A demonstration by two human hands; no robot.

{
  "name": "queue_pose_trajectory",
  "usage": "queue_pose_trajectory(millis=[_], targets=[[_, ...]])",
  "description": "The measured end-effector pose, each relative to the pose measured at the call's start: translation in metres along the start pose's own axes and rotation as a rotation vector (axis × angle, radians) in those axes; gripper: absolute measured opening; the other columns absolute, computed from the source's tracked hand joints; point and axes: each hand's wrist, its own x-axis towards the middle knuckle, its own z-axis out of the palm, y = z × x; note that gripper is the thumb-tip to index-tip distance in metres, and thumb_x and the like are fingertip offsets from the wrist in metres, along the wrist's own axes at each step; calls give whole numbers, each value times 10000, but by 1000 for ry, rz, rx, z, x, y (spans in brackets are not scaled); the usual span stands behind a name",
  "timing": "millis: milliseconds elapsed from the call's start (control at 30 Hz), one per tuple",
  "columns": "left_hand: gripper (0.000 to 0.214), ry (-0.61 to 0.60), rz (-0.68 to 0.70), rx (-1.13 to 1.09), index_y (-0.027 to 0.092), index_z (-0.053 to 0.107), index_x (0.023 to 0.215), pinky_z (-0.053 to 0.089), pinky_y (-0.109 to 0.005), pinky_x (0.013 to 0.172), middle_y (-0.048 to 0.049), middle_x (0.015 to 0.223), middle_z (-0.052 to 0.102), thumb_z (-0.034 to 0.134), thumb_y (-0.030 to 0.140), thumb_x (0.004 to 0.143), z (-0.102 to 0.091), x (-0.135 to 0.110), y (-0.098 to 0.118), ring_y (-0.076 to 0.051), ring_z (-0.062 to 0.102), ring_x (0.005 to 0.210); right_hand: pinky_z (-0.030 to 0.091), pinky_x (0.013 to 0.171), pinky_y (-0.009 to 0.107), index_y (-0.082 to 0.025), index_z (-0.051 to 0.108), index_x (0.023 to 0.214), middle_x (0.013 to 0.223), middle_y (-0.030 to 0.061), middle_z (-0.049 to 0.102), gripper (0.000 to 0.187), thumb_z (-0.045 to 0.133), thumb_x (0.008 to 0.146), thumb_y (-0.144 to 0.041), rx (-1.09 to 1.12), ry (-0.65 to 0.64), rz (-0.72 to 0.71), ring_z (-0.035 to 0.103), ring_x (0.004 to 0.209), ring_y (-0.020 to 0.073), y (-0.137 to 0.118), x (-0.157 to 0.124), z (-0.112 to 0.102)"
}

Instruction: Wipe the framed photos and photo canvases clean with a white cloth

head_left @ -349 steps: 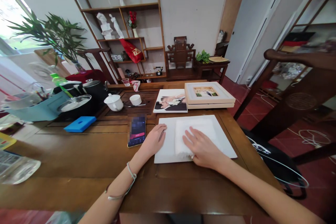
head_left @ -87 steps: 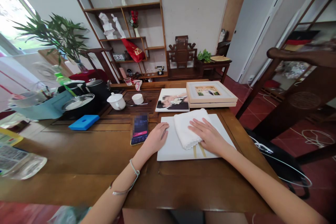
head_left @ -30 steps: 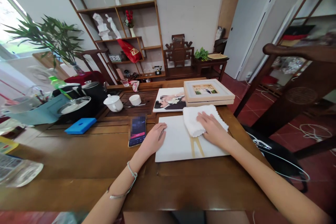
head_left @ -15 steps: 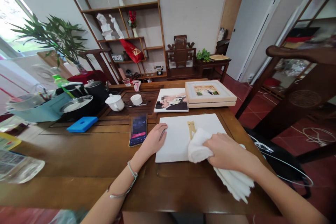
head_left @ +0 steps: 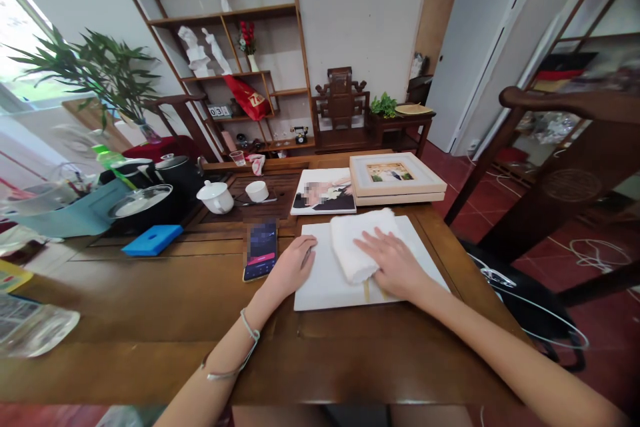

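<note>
A white rectangular board (head_left: 320, 287) lies flat on the wooden table, with my left hand (head_left: 297, 263) bent over its left edge. My right hand (head_left: 393, 260) rests palm down, fingers spread, on a folded white towel (head_left: 350, 240) that covers the board's middle. Below the towel's lower edge, narrow ends of a tan figure (head_left: 367, 291) on the board show; its upper part is hidden. Just left of the board, beside my left hand, is a phone (head_left: 261, 250) with its screen lit.
Behind the board lie a photo print (head_left: 327, 197) and stacked pale frames (head_left: 397, 190). Toward the left stand a lidded white cup (head_left: 216, 199), a small white cup (head_left: 257, 191), a blue block (head_left: 153, 240) and a plastic bottle (head_left: 45, 327). A dark wooden chair (head_left: 570, 180) is at right.
My right hand has gone from gripping the bunched towel to lying flat on it. The towel has moved up and left, now folded over the tan figure. My left hand stays on the edge.
</note>
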Motion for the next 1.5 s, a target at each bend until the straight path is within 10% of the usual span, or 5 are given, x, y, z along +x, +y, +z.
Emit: queue_pose_trajectory(millis=[167, 500, 867, 1100, 1500], targets=[[374, -33, 40, -47, 149, 600, 1144, 460, -459, 1039, -144, 1227, 606, 496, 34, 804, -2, -1, -1, -263, 558, 1190, 208, 1117, 586, -138, 460, 1406, 1474, 204, 413, 711, 546, 700, -141, 54, -41, -531, 274, 1401, 357, -27, -11, 1], [273, 18, 22, 4, 144, 608, 1124, 477, -451, 1021, -131, 1187, 620, 439, 152, 910, 2, 0, -1, -255, 590, 1137, 222, 1131, 563, -155, 529, 1356, 1451, 139, 468, 676, 447, 704, 4, -35, 129, -48, 287, 1407, 293, 22, 15, 7], [306, 48, 46, -143, 164, 641, 1084, 481, -427, 1005, -122, 1150, 641, 367, 138, 949, -2, 1, -2, -229, 596, 1116, 413, 1008, 502, -15, 606, 1169, 1146, 283, 631, 454, 490, 775, -210, -157, 193, -684, 558, 1140, 359, -60, -20, 16], [305, 58, 19, -100, 155, 652, 1045, 484, -436, 1003, -125, 1118, 654, 365, 143, 944, -3, 2, 2, -237, 610, 1083, 356, 1072, 488, -45, 602, 1198, 1267, 249, 586, 491, 464, 726, -45, -146, 220, -252, 481, 1260, 331, -33, 2, 19], [270, 48, 57, -79, 149, 642, 1069, 500, -415, 987, -131, 1135, 654, 418, 124, 921, 2, 4, -7, -236, 616, 1089, 368, 1066, 453, -90, 622, 1161, 1234, 191, 628, 471, 489, 711, -132, -4, 195, -432, 519, 1223, 305, -51, -10, 20]])
